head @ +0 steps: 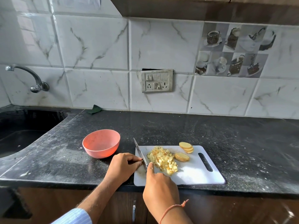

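Two hands work at our black counter [226, 143] below marbled tiles [97, 46]. Our left hand [123, 164] grips the knife [140, 151] over the white board [194, 173]; our right hand [159, 183] lays a straight forefinger on its blade. Diced potato [163, 159] sits at its three o'clock, pink bowl [101, 143] at ten.

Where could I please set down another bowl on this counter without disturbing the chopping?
The counter right of the cutting board is bare, as is the strip behind it up to the wall. It is crowded around the knife, the left hand, the right hand, the diced pile and the pink bowl.
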Tool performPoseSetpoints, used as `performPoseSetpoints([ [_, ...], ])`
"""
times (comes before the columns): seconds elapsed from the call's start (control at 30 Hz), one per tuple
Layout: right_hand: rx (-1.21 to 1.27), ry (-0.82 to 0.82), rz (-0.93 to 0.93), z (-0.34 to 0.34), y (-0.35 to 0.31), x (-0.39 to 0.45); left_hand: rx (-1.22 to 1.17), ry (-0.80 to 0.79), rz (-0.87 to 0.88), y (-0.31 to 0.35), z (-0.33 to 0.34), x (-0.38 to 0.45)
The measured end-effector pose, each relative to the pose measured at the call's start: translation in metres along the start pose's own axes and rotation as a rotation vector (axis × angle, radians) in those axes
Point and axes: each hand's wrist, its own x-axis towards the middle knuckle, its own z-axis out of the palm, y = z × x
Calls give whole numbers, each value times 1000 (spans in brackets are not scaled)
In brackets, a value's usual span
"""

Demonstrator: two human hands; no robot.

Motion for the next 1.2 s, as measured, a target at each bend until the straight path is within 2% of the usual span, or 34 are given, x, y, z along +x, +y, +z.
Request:
performPoseSetpoints([
  [0.2,-60,2,-49,0,8,-6,-8,4,21,0,1,-1],
  [0.37,14,94,-49,2,29,-9,4,-1,27,0,2,-1],
  [0.43,128,149,-14,4,41,-1,4,2,30,0,2,-2],
  [0.63,636,159,96,0,101,30,-30,8,44,2,2,-4],
  [0.87,1155,136,59,0,126,48,64,2,188,6,3,-7],
  [1.1,1161,65,23,0,131,51,19,81,84,-4,0,-2],
  [1.2,1165,60,11,0,133,50,8,60,38,-5,-4,-1],
])
